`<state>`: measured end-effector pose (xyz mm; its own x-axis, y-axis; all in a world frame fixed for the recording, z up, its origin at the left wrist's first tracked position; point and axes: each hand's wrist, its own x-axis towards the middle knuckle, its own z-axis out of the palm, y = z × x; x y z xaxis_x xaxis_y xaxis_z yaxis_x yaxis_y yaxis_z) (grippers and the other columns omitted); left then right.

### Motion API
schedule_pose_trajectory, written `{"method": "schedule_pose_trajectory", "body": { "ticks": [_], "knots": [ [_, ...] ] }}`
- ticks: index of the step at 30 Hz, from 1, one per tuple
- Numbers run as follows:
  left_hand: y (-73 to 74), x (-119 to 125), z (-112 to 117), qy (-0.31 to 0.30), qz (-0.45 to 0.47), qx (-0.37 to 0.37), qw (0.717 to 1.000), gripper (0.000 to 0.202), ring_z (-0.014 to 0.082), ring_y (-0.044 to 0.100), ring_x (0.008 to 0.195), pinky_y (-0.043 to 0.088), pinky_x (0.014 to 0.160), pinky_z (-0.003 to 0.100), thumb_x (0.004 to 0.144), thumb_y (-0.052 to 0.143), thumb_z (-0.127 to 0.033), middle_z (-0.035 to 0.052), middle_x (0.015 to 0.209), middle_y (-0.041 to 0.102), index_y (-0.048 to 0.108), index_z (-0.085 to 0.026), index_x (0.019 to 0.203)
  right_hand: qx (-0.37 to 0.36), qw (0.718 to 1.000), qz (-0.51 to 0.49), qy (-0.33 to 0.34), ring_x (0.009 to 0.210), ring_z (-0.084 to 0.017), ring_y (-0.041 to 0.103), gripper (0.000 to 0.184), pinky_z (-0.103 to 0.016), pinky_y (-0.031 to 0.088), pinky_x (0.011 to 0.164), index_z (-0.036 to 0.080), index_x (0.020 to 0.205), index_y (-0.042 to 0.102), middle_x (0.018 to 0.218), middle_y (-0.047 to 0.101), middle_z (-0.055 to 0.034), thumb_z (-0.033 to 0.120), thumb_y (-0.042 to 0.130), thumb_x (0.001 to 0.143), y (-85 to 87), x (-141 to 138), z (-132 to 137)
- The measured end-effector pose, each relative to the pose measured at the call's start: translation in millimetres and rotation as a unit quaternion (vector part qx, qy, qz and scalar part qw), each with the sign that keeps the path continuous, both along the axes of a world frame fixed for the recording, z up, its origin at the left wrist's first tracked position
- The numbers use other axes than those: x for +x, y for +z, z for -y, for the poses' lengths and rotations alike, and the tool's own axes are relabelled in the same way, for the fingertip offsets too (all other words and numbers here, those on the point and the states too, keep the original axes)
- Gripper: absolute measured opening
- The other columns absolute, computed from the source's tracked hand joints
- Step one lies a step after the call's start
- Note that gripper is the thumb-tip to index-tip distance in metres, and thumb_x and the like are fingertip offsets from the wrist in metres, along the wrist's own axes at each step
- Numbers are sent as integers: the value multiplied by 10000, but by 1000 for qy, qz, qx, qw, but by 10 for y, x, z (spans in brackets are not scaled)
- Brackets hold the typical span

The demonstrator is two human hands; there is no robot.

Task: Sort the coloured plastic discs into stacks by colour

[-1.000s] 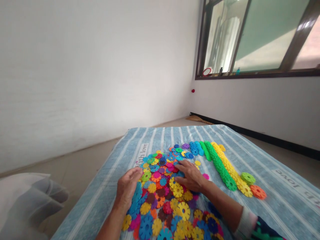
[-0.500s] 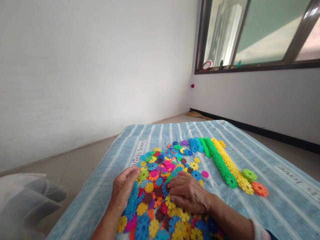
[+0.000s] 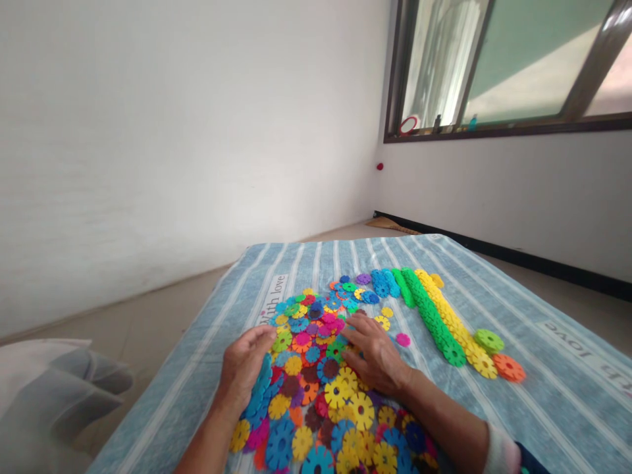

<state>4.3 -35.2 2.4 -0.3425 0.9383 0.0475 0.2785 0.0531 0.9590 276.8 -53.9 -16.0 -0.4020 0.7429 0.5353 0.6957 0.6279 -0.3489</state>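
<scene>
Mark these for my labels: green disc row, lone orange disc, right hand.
green disc row (image 3: 430, 316): head view, mid-row
lone orange disc (image 3: 509, 367): head view, its centre
right hand (image 3: 378, 359): head view, back of hand

I can read "With love" in grey letters on a white label strip (image 3: 274, 297) of the light-blue striped cloth sheet (image 3: 345, 253), left of the heap of coloured plastic gear-shaped discs (image 3: 320, 375). A second strip (image 3: 567, 340) at the right shows "love" upside down; its remaining letters blur.
</scene>
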Motion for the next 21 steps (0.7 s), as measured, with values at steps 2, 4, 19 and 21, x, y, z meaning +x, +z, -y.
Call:
{"method": "schedule_pose_trajectory", "body": {
  "ticks": [2,4,19,21],
  "knots": [
    [19,10,9,-2,-1,2,1000,456,248,693,867,536,759,293,604,722,-510,45,878,765,727,-179,916,-20,999,29,0,1278,-302,444,369,-497,362,1061,219,1204,606,1283,583,-117,306,656,849,10,-53,10],
    [45,23,23,-3,-3,2,1000,457,248,694,862,539,752,290,605,721,-513,47,878,765,728,-176,914,-34,998,46,0,1292,-312,426,386,-511,341,1073,211,1206,604,1301,572,-125,331,665,844,27,-95,17],
    [85,53,47,-3,-11,-2,1000,416,249,692,856,535,767,299,610,707,-483,51,875,767,738,-175,888,-68,994,-89,15,731,-152,583,146,-277,428,732,196,713,623,720,640,1,199,583,853,45,124,-92],
    [92,60,51,-3,-8,-3,1000,411,246,694,845,537,757,298,615,705,-480,49,869,767,738,-175,888,-63,990,-118,-35,695,-149,575,136,-265,422,679,198,739,642,711,640,-3,211,576,856,1,180,-133]
  ]
}}
